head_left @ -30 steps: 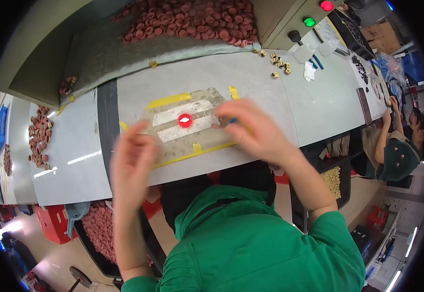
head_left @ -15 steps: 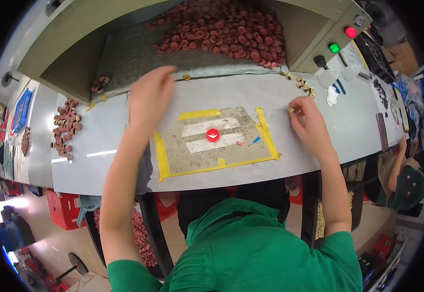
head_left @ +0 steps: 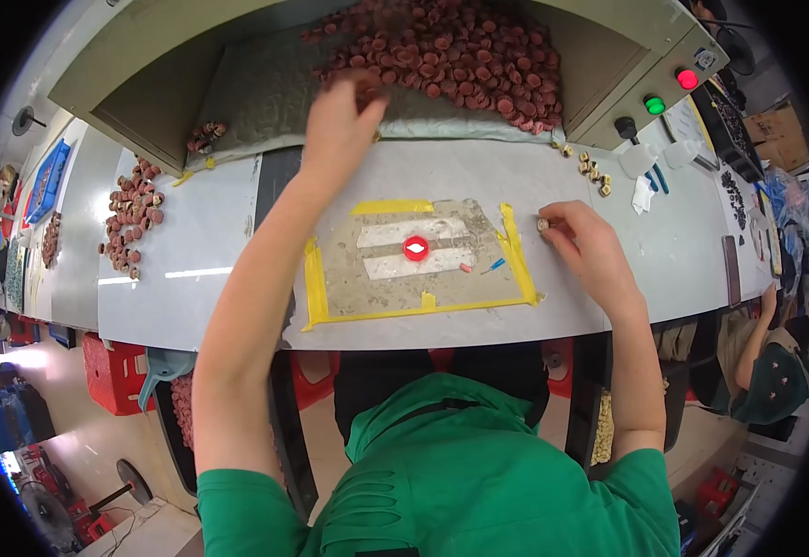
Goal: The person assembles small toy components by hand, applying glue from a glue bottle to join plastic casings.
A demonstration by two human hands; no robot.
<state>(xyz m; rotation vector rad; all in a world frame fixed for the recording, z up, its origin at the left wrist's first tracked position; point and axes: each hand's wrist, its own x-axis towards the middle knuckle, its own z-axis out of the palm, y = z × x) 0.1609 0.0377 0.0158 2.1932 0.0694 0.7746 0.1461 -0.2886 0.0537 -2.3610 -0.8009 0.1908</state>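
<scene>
My left hand (head_left: 341, 130) reaches to the near left edge of a big heap of reddish-brown round caps (head_left: 465, 70) under the grey-green hood. Its fingers are bent and blurred, so what they hold, if anything, does not show. Over the table, to the right of the taped area, my right hand (head_left: 592, 249) pinches a small cream-coloured round piece (head_left: 543, 225) between thumb and fingers. Between the hands, a red round holder (head_left: 417, 248) with a pale mark in its centre sits on the worn pad (head_left: 377, 292) framed with yellow tape.
A small blue tool (head_left: 493, 265) and a pink bit (head_left: 465, 268) lie on the pad. Several cream-and-dark pieces (head_left: 592, 170) stand at the right; more reddish caps (head_left: 131, 213) lie at the left. The hood (head_left: 144, 121) overhangs the heap, with red and green lit buttons on its right post.
My left hand has moved forward and right, from the table to the heap's edge. My right hand has shifted slightly down and left, still pinching the cream piece. The view has shifted slightly.
</scene>
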